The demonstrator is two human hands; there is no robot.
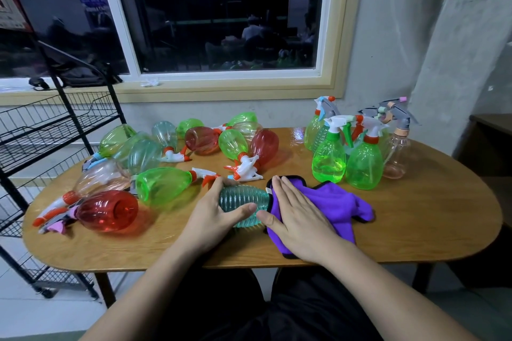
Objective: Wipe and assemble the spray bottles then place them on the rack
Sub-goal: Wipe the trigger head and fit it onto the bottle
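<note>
**Item:** ribbed teal bottle (243, 199); no sprayer visible on it.

**Place:** near-centre of the table (415, 216), lying on its side.

**Axis:** runs left–right, roughly along the near edge. Its right end is under the purple cloth (332, 202), so I cannot tell which way the neck points.

**Left hand** (213, 210): fingers (221, 182) curled round the bottle's left half, thumb on the near side.

**Right hand** (293, 219): fingers (285, 191) straight, pressing the cloth flat, grasping nothing.

**Risks:**
- The round body may roll or slip from under the flat press if the left grip slackens.
- It could then knock the green bottle (163, 184) just beside it.
- A wide sweep of the cloth could topple the standing bottles (329, 158) at far right.

**Rack** (41, 130): at left, well apart.
</note>
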